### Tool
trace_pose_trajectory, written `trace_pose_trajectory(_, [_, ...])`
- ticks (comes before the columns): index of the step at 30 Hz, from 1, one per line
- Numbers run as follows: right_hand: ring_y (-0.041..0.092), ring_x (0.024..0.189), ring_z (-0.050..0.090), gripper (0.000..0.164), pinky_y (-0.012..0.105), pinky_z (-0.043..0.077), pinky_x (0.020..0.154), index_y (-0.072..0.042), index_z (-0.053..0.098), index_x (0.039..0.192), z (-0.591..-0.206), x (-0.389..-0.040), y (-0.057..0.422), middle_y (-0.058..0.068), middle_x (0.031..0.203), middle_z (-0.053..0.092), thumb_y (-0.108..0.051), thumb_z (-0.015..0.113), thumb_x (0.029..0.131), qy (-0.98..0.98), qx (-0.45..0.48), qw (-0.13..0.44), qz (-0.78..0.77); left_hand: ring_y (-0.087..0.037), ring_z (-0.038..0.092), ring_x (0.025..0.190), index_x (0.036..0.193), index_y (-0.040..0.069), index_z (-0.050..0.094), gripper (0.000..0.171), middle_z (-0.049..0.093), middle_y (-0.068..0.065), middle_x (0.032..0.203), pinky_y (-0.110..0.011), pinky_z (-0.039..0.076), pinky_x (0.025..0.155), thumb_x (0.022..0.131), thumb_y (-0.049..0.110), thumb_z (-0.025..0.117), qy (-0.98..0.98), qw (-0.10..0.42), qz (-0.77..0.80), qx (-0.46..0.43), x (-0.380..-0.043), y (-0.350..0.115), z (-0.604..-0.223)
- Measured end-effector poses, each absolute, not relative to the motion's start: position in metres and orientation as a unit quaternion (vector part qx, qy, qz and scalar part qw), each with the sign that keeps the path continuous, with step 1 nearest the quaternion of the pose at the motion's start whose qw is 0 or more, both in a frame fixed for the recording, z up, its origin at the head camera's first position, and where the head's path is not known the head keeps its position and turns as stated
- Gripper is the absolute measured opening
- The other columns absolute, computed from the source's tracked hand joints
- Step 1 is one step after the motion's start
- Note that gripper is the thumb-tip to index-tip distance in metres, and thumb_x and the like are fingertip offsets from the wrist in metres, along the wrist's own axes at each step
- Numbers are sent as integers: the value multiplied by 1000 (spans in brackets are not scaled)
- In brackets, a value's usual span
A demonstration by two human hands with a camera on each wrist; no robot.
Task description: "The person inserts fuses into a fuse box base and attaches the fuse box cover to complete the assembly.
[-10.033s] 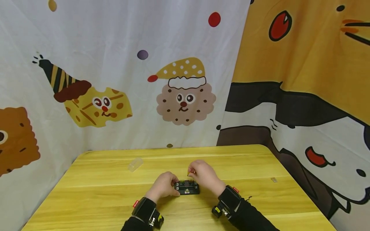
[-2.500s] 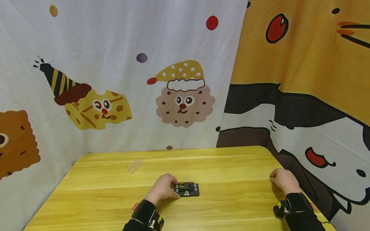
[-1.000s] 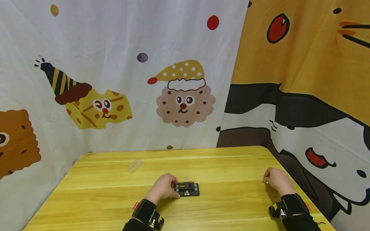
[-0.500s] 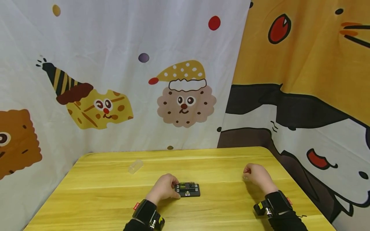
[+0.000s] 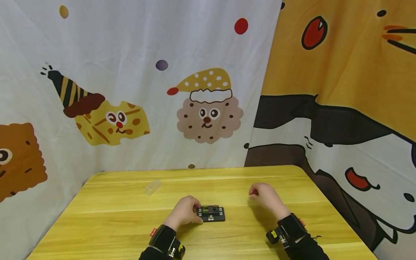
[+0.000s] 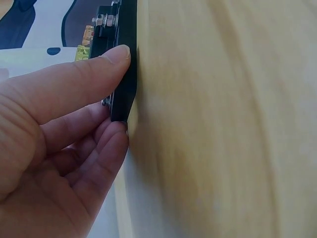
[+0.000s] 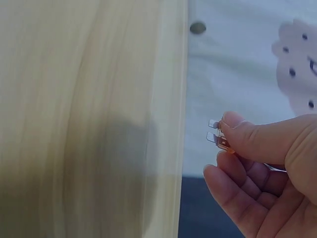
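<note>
A black fuse block lies on the table with metal terminal screws along it. Yellow-green and orange blade fuses stick out of its top in the left wrist view. My left hand pinches the block's left end, thumb on the near side and fingers around the edge. Held between thumb and index finger of my right hand is a small orange blade fuse, its two metal prongs pointing away from the fingers. That hand is above the table, to the right of the block and apart from it.
A small clear plastic box lies at the back left of the wooden table. Behind the table hangs a curtain with printed cartoon figures. Each wrist wears a black strapped camera.
My right hand has travelled left from the table's right side, where a small piece lay ten seconds ago, carrying the blade fuse toward the block. My left hand and the fuse block stay put.
</note>
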State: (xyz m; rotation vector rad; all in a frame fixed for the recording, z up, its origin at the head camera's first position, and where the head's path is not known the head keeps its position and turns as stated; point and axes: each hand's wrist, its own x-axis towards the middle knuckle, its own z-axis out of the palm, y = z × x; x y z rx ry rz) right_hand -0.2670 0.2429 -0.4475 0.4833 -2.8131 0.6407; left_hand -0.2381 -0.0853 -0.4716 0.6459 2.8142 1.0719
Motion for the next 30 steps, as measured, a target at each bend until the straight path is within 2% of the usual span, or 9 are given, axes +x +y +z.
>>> trace_pose_trajectory(13, [9,67,48,21,28,45,63,-16,63,76,-443,-260,189,-7,74,53,-2,79,82,-941,221,115,228,-15,52,75,98,2,73,41,58,-1,84,-36,47,71,64,13,94,916,26,342,208,-238,-85,-471])
trace_pose_trajectory(30, [9,73,52,15,28,47,65,-13,67,81,-444,-251,150,-6,79,56,-3,78,84,-915,324,107,215,-15,52,74,98,1,73,42,61,-2,84,-35,48,70,64,13,94,914,17,344,214,-238,-85,-472])
